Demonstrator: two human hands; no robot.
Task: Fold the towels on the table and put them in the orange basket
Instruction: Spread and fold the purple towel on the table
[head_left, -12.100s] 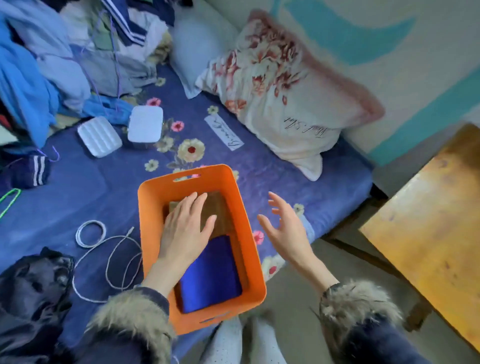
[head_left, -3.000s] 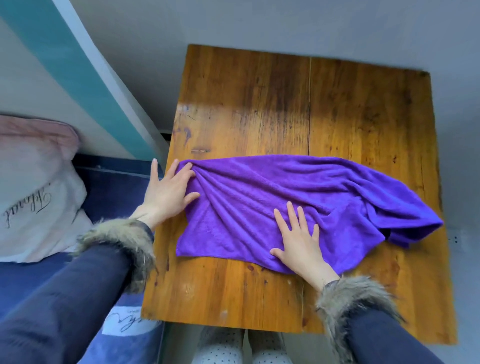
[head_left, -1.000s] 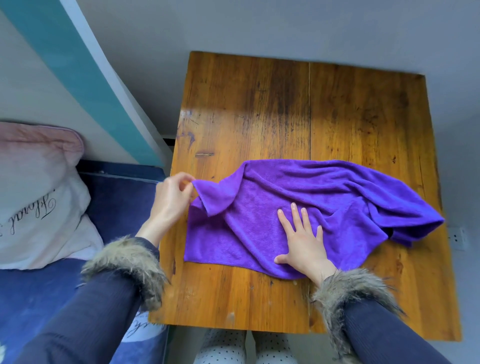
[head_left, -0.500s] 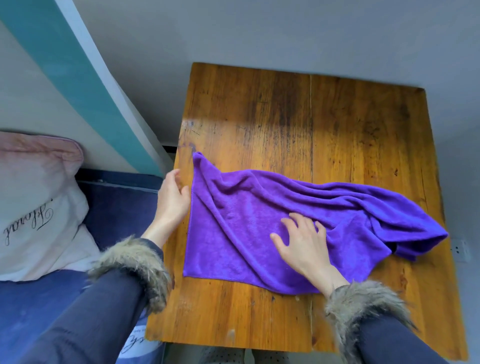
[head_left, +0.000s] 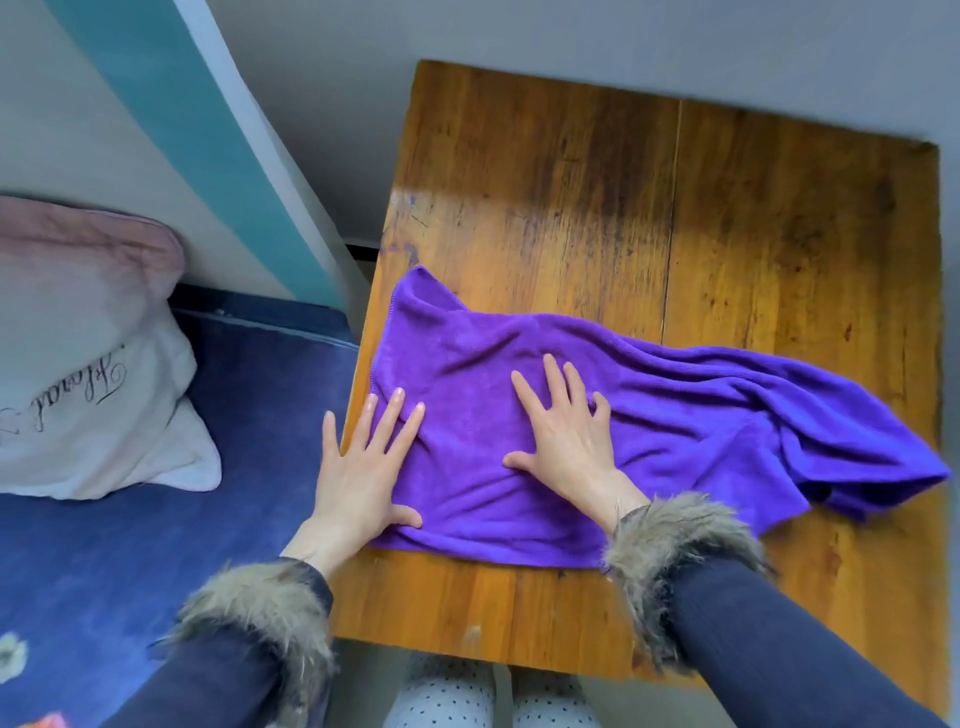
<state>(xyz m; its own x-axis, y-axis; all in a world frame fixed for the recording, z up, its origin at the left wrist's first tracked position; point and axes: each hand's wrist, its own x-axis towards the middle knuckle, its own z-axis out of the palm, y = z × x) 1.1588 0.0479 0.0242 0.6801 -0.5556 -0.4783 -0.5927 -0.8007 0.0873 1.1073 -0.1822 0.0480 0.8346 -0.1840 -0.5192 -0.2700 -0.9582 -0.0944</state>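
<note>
A purple towel (head_left: 701, 415) lies spread across the wooden table (head_left: 649, 208), smooth at its left end and bunched in wrinkles at the right end. My left hand (head_left: 363, 473) rests flat with fingers apart on the towel's left edge, partly over the table's side. My right hand (head_left: 563, 436) presses flat on the towel's middle, fingers spread. Neither hand holds anything. The orange basket is out of view.
A bed with a dark blue cover (head_left: 156, 519) and a white and pink pillow (head_left: 78, 364) stands just left of the table. A grey wall with a teal stripe (head_left: 197, 145) runs behind. My legs (head_left: 493, 696) show under the table's near edge.
My left hand let go of the towel's left corner and now lies flat on its left edge. The right hand's fingers flattened out, and the towel's left part looks smoother.
</note>
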